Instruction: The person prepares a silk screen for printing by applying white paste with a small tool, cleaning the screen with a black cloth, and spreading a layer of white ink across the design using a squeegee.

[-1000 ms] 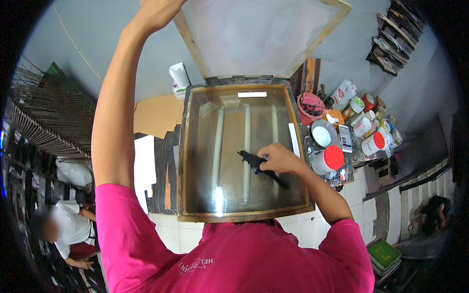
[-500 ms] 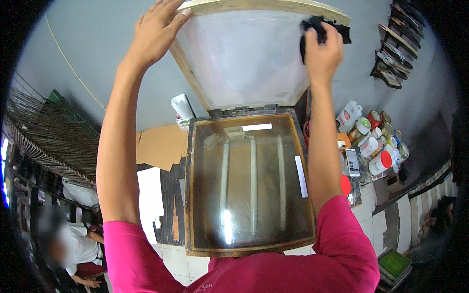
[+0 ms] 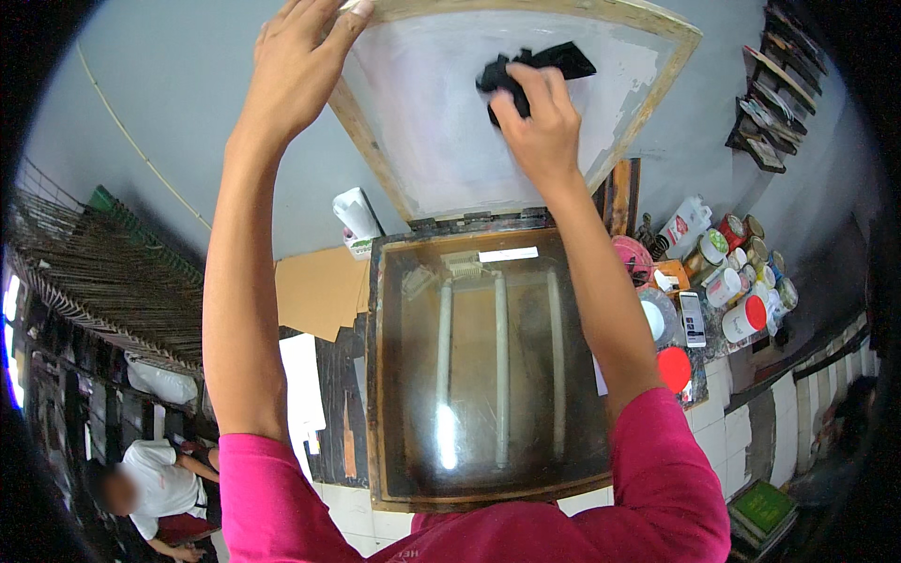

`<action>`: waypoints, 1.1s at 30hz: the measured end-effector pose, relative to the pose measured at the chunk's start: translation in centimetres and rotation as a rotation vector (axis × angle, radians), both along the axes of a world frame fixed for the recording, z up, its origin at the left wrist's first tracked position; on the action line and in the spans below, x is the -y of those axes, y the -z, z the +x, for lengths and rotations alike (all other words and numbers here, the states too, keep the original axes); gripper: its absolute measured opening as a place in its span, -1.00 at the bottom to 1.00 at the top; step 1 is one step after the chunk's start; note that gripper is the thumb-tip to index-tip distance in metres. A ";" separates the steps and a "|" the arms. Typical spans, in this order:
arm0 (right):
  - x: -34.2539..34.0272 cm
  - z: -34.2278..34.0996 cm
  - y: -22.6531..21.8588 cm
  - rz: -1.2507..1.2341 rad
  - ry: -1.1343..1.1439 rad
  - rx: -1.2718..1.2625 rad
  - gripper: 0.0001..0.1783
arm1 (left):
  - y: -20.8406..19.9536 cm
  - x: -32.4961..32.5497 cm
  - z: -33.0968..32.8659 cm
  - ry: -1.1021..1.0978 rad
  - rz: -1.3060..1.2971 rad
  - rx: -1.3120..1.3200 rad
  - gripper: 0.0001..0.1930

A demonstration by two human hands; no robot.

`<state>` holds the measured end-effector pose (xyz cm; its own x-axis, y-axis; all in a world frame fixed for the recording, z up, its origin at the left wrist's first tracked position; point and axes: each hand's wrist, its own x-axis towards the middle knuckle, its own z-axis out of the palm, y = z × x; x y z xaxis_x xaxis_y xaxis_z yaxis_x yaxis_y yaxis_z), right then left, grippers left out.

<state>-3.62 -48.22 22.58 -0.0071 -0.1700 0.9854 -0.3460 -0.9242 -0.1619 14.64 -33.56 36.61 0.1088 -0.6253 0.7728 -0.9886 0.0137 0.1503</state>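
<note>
A wooden-framed printing screen (image 3: 441, 159) with whitish mesh stands tilted up, hinged at the back of a glass-topped light box (image 3: 469, 375). At the frame's upper left corner is my left hand (image 3: 300, 56), its fingers and thumb closed round the wood. My right hand (image 3: 542, 127) pinches a crumpled black cloth (image 3: 563, 61) and presses it against the mesh, a little right of the middle. Pale tubes (image 3: 502, 366) show through the glass. A white paper strip (image 3: 508, 254) lies on the glass near its back edge.
Jars and tubs (image 3: 746, 319), a bottle (image 3: 683, 225) and a phone (image 3: 693, 321) crowd the right side. Brown card (image 3: 324, 291) and white paper (image 3: 300, 385) lie at left. A person in a white shirt (image 3: 169, 483) sits at lower left. Wall shelves (image 3: 774, 94) hang at upper right.
My right hand has moved the black cloth left and slightly down, from the frame's upper right corner to nearer the middle of the mesh. My left hand keeps its hold.
</note>
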 end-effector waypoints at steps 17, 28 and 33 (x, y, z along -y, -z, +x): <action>-2.5 -0.8 -5.5 -0.065 0.147 0.328 -0.70 | 0.7 0.0 1.8 0.189 -0.165 0.131 -0.53; -3.1 3.4 -2.1 -0.014 0.128 0.275 -0.69 | 0.9 -0.6 1.2 0.140 -0.148 0.082 -0.51; -1.2 4.9 8.7 0.237 0.010 -0.127 -0.67 | 0.4 -0.3 -0.1 0.096 -0.074 -0.008 -0.50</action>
<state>1.30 -47.03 13.84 0.1106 -0.3968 0.9112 -0.3866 -0.8618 -0.3283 14.56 -33.24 36.19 0.0577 -0.5743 0.8166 -0.9809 0.1197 0.1535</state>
